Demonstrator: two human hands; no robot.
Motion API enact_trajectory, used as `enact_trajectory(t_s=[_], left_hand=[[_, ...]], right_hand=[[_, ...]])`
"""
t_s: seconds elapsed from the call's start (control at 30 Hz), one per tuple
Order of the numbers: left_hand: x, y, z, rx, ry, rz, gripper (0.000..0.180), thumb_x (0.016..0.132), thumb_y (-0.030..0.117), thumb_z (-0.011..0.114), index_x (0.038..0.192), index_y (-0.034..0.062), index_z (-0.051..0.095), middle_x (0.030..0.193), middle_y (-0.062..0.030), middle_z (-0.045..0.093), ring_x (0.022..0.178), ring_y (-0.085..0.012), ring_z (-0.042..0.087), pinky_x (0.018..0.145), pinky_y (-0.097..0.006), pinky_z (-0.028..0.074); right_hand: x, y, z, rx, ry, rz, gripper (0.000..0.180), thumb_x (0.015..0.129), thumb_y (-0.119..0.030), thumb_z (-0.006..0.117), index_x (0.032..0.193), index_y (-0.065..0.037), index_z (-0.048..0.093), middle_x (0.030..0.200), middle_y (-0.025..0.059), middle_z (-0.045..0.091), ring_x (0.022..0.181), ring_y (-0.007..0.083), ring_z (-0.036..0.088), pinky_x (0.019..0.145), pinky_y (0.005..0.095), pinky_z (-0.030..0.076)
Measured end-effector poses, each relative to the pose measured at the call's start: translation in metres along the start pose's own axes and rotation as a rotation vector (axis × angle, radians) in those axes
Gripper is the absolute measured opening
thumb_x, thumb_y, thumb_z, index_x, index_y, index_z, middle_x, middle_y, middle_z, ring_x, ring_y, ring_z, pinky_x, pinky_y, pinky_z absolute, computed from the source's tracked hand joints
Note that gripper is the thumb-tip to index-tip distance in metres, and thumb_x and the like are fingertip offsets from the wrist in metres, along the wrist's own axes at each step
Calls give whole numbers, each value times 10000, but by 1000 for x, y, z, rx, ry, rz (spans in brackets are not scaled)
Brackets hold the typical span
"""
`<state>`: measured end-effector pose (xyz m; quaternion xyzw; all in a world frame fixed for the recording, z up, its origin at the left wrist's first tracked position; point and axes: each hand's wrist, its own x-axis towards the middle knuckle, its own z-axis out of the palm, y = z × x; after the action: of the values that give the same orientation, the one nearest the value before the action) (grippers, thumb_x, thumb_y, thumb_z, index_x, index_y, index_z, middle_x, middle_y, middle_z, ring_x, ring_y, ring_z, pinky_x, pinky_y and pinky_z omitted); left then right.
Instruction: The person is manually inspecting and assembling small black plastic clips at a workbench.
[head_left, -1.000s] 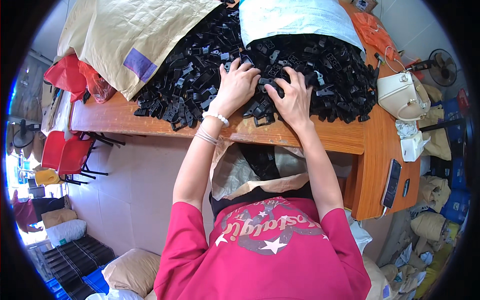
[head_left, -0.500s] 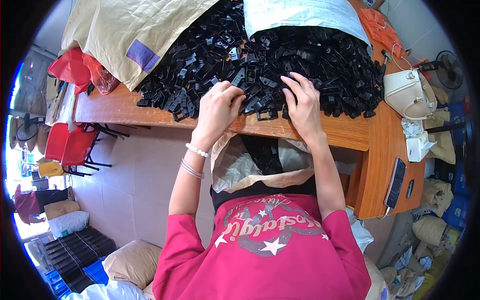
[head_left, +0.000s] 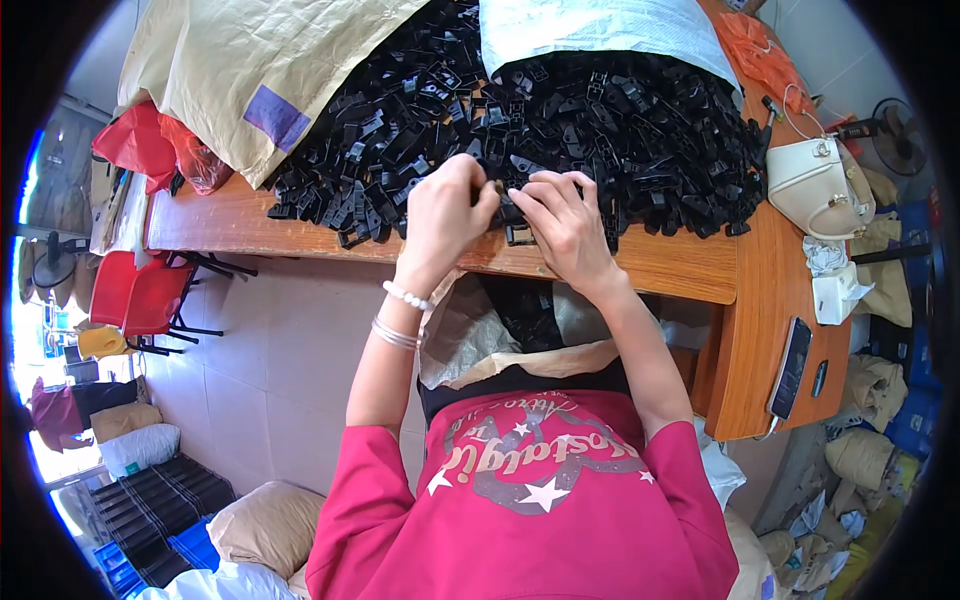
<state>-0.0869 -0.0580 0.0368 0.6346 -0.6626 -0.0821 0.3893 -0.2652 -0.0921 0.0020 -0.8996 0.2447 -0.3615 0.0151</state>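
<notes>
A wide heap of small black plastic parts (head_left: 380, 150) covers the back of the wooden table (head_left: 690, 268). At its front edge my left hand (head_left: 445, 215) is closed, thumb against the curled fingers. My right hand (head_left: 568, 230) faces it from the right, its fingers bent and drawn together. The two sets of fingertips almost meet over the parts. Something small and dark shows between them, too covered by the fingers to make out. Below the table edge, at my lap, an open paper-and-plastic sack (head_left: 465, 335) holds more black parts.
A tan sack (head_left: 190, 70) and a white woven sack (head_left: 610, 25) lie over the heap. To the right are a cream handbag (head_left: 815, 185), a tissue pack (head_left: 832, 297) and a phone (head_left: 792, 368). A red chair (head_left: 150, 290) stands left on the floor.
My right hand has moved left and its spread fingers have drawn together near my left hand. My left hand has shifted slightly right, and its fingers are curled tighter.
</notes>
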Motion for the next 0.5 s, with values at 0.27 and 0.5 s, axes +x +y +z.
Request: enact_trajectory(t_s=[0.27,0.5], left_hand=[[-40,23,-3,-919,-120,-457,524,815,-43,682,1251,12,396,805,-11,563,584,-14,462,500,-167,383],[-66,29,7,-1360,-336,-557,358,874,-53,602,1200,-36,454,916,-125,605,729,-220,683,654,-293,604]], right_hand=[[8,-10,-4,672,447,376,308,810,59,631,1100,-21,565,1049,118,616,1023,249,605,870,342,475],[-21,-34,-32,1078,332,708,141,839,53,645,973,43,685,1015,71,603,833,100,593,718,203,508]])
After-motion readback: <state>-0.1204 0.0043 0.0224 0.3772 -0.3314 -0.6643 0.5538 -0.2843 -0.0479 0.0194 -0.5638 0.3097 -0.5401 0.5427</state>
